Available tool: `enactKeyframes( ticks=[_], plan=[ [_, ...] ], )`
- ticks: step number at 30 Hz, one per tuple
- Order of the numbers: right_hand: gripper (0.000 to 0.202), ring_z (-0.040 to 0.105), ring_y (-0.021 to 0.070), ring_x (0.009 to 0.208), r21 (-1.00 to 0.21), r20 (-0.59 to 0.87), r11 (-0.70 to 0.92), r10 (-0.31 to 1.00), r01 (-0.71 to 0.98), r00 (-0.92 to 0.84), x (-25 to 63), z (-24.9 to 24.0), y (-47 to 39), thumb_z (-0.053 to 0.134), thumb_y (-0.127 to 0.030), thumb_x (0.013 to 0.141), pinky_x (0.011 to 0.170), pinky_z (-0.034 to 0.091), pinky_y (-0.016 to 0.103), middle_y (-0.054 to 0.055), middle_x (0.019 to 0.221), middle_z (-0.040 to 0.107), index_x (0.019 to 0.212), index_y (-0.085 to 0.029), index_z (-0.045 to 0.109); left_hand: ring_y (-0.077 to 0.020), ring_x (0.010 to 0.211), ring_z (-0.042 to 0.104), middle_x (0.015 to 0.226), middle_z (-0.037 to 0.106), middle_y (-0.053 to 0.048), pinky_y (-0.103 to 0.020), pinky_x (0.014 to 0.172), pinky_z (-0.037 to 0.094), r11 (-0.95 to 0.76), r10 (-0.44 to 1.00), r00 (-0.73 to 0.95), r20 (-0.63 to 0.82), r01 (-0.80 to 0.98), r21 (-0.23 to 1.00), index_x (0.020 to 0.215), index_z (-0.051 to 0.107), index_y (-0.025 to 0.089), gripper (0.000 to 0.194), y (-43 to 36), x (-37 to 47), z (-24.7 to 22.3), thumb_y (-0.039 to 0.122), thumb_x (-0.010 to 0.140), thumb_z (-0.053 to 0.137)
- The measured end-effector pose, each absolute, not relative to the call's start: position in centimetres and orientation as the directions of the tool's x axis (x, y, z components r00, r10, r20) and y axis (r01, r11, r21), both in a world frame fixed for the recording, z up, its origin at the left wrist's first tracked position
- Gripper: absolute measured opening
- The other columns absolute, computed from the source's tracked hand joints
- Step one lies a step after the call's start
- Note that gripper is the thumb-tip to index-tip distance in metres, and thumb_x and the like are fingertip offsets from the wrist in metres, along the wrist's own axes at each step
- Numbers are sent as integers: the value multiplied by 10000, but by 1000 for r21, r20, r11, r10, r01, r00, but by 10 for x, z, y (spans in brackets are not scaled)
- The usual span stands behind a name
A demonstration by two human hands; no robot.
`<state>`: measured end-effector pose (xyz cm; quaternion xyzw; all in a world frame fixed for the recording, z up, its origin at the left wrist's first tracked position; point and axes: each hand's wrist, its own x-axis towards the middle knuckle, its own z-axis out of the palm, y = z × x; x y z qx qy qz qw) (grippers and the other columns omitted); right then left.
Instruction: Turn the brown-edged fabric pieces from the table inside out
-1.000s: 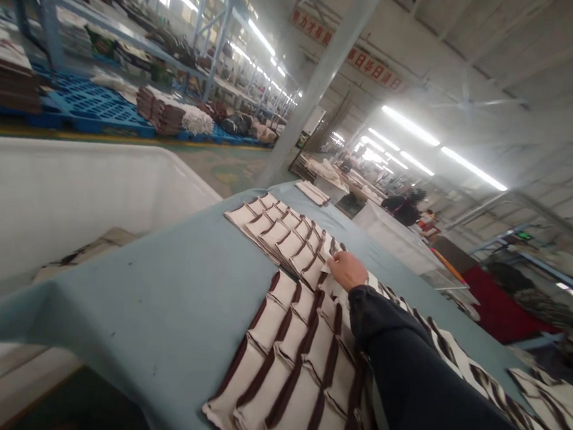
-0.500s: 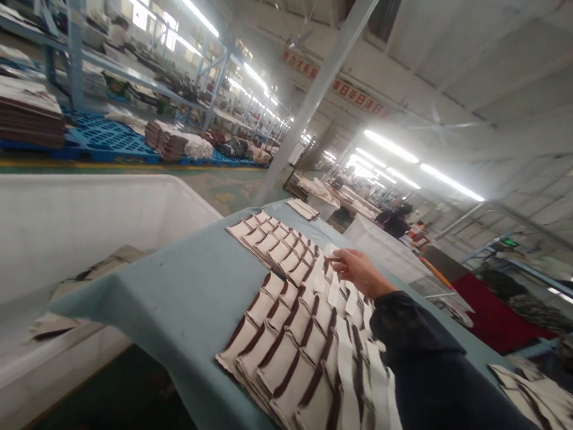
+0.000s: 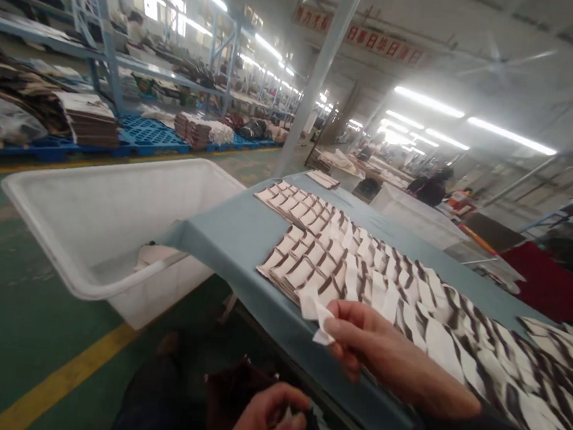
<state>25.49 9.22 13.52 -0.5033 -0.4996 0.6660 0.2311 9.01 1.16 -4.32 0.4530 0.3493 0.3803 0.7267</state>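
My right hand [image 3: 375, 346] is closed in a pinch on a white strip [image 3: 324, 322] at the near edge of the table. Low in the view, my left hand [image 3: 271, 421] is curled, with a small pale bit showing between thumb and fingers; what it grips is mostly hidden. Dark maroon cloth [image 3: 235, 398] lies just beyond the left hand, and a loose pale strip shows to its right. Overlapping rows of cream pieces with dark brown edges [image 3: 307, 257] cover much of the table, with white strips [image 3: 436, 342] lying across many of them.
The blue-green covered table [image 3: 229, 237] slants away to the right. A white tub [image 3: 101, 205] stands on its left, with some cloth inside. Behind are blue racks and pallets [image 3: 146, 129] with stacked fabric, a pole [image 3: 323, 78] and a distant person [image 3: 432, 187].
My right hand has come back from the far rows to the near table edge and now holds a white strip. My left hand has entered at the bottom. The view has shifted.
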Motion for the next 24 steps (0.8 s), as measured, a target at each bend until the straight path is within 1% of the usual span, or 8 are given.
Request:
enactKeyframes(
  ticks=[2, 3, 8, 10, 13, 16, 20, 24],
  plan=[
    [515, 407, 22, 421, -857, -512, -472, 730, 208, -452, 253, 114, 58, 829, -606, 784, 425, 326, 143, -75, 573, 545, 817, -169, 558, -236, 978, 657, 969, 734, -74, -318, 923, 491, 306, 867, 497, -47, -455, 836, 1100, 756, 140, 568, 7, 97, -31, 617, 794, 797],
    [518, 394, 22, 409, -835, -542, -506, 694, 214, -474, 254, 103, 43, 819, -616, 788, 414, 313, 145, -77, 557, 531, 807, -167, 561, -231, 964, 657, 949, 736, -77, -314, 919, 484, 353, 849, 525, -52, -493, 795, 1123, 753, 135, 554, 5, 98, -26, 583, 801, 808],
    [539, 333, 30, 383, -751, -631, -639, 621, 166, -465, 266, 59, -9, 824, -643, 751, 393, 299, 160, -98, 497, 472, 765, -182, 543, -142, 731, 623, 855, 726, -32, -230, 712, 475, 577, 777, 579, -245, -501, 646, 1179, 742, 150, 664, -14, 89, -23, 445, 628, 966],
    [552, 345, 32, 404, -734, -653, -657, 613, 172, -445, 271, 52, -18, 834, -651, 730, 410, 302, 158, -93, 509, 484, 771, -178, 553, -116, 675, 596, 813, 709, -14, -203, 650, 456, 595, 779, 552, -296, -506, 624, 1176, 743, 149, 692, -22, 86, -30, 468, 605, 971],
    [553, 362, 35, 433, -715, -677, -671, 594, 196, -436, 276, 50, -24, 847, -646, 715, 432, 301, 153, -84, 526, 498, 773, -172, 567, -85, 595, 549, 743, 687, 15, -176, 572, 410, 605, 791, 476, -385, -515, 607, 1221, 718, 158, 701, -30, 84, -39, 502, 651, 938],
    [546, 359, 36, 441, -711, -674, -678, 582, 187, -454, 279, 52, -24, 844, -642, 720, 441, 298, 153, -86, 527, 495, 796, -169, 581, -97, 596, 574, 741, 707, 5, -180, 572, 426, 625, 779, 451, -436, -507, 593, 1216, 711, 158, 693, -34, 82, -43, 493, 651, 934],
    [546, 344, 33, 427, -715, -668, -669, 570, 202, -478, 286, 47, -22, 828, -650, 740, 431, 283, 155, -94, 510, 484, 818, -168, 584, -141, 662, 641, 806, 738, -28, -221, 638, 495, 638, 769, 480, -422, -538, 551, 1129, 738, 159, 643, -39, 76, -47, 460, 602, 950],
    [548, 338, 30, 415, -721, -666, -649, 552, 243, -502, 298, 35, -24, 804, -665, 764, 417, 268, 153, -97, 508, 477, 816, -169, 579, -142, 672, 617, 801, 714, -20, -212, 622, 471, 601, 793, 497, -351, -549, 581, 1069, 758, 167, 608, -44, 68, -51, 447, 564, 947]
  ],
)
